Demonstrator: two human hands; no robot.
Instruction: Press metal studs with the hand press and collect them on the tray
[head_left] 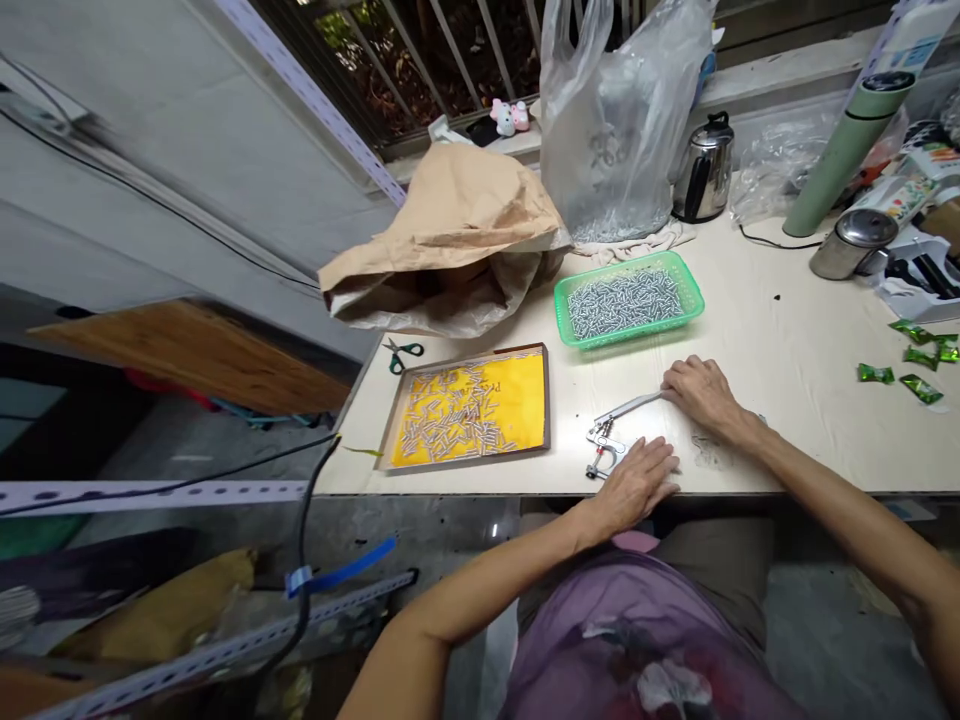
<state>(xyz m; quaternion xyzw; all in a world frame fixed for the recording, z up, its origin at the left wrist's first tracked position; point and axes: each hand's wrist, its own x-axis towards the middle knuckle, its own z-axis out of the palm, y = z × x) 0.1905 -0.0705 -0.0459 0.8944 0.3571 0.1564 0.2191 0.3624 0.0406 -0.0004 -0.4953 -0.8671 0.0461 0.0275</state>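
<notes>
A metal hand-press pliers [609, 440] lies on the table, with its jaw end to the left and a small red part at the jaw. My right hand [701, 393] is closed over the end of its long upper handle. Palm down, my left hand [636, 485] covers the lower handle near the table's front edge; the handle under it is hidden. To the left, a shallow tray [546, 400] with a yellow bottom holds many small metal pins [450, 420]. Behind the pliers stands a green plastic basket [634, 338] filled with similar silvery pieces [626, 300].
Green-handled scissors [405, 352] lie behind the tray's left corner. A brown paper bag [457, 220], a plastic bag [615, 130], a kettle [705, 170] and a green flask [844, 160] stand at the back. Green-wrapped sweets [921, 388] are scattered at the right.
</notes>
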